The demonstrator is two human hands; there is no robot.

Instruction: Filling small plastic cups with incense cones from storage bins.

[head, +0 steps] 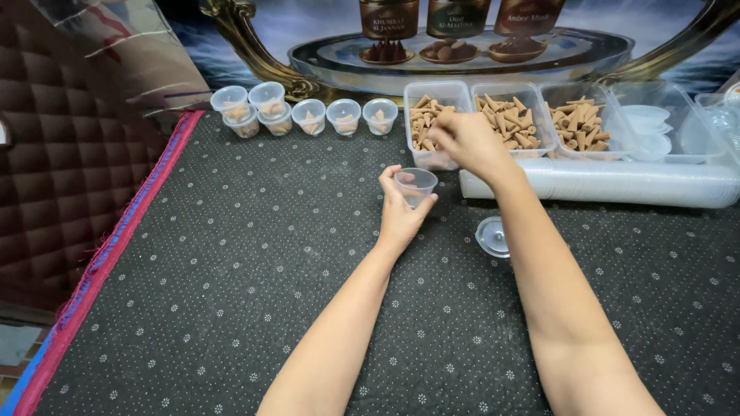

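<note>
We hold a small clear plastic cup upright in our left hand, fingers wrapped round its lower wall, just above the dotted black mat on the counter. The cup looks near-empty; contents hard to tell. Our right hand dips into the left tub of brown incense cones, fingertips pinched together as if on a cone, tho we can't see one in the grip. Two more tubs of cones, middle & right, sit just beside it.

Done so far, by our reading: seven filled cups lined up at the mat's back edge, left of the tubs, two of them stacked on others. Left to do: plenty. All three tubs hold lots of cones, a long sleeve of nested empty cups lies behind our right wrist, and a loose clear lid waits near the forearm. Early stage, we'd judge.
</note>
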